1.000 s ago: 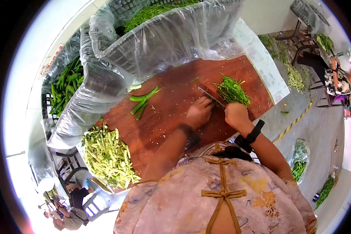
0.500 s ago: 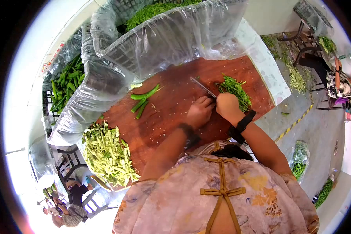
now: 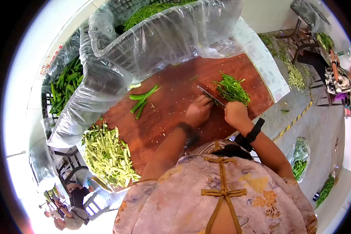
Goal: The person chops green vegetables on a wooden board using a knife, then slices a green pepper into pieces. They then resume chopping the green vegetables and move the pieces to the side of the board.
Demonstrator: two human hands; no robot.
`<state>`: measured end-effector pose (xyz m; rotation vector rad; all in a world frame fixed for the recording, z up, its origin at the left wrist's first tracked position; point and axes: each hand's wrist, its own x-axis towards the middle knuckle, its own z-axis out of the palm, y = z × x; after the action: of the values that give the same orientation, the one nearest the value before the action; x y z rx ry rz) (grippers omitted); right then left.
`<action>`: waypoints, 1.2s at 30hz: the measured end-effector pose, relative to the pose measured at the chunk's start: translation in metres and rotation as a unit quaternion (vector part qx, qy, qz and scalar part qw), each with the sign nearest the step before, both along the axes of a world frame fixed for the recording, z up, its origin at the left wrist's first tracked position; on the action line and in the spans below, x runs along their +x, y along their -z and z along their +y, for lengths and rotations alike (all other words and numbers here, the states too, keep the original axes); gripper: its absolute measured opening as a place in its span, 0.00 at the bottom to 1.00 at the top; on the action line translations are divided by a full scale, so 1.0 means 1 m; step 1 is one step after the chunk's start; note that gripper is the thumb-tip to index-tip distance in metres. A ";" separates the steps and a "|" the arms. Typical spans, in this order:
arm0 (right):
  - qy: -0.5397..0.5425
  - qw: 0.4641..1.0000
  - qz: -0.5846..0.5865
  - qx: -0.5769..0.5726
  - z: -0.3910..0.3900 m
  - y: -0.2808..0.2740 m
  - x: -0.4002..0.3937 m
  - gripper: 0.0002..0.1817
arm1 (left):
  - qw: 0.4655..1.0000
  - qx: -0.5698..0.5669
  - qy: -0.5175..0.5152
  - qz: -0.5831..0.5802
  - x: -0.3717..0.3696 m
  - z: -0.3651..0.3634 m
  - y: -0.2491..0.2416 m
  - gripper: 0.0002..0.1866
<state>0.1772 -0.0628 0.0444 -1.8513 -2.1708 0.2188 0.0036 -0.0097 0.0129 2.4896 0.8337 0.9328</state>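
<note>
My right hand [image 3: 238, 114] is closed around the handle of a knife [image 3: 210, 95], whose blade points up and left over the wooden board [image 3: 175, 93]. Left of the blade, my left hand [image 3: 198, 110] has its fingers bent down on the board. A bit of green pepper shows at its fingertips, mostly hidden by the fingers and blade. Just beyond the knife lies a heap of finely sliced green pepper [image 3: 233, 89]. Whole long green peppers [image 3: 143, 97] lie on the board further left.
Pale green scraps [image 3: 107, 156] are piled at the board's left end. Plastic-lined crates hold green peppers [image 3: 67, 85] and sliced greens [image 3: 148, 15]. A bag of greens [image 3: 300, 160] stands on the floor at right. Other people sit at far right and lower left.
My right hand has moved down and right with the knife, away from my left hand. The left hand has shifted only slightly.
</note>
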 end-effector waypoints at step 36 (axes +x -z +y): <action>0.006 0.999 -0.013 -0.040 0.010 -0.006 -0.011 0.06 | 0.999 0.026 0.018 -0.005 -0.003 0.002 0.008 0.14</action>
<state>0.1662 -0.0529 0.0508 -1.9196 -2.1973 0.2836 0.0010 -0.0077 0.0045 2.5319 0.7688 0.9664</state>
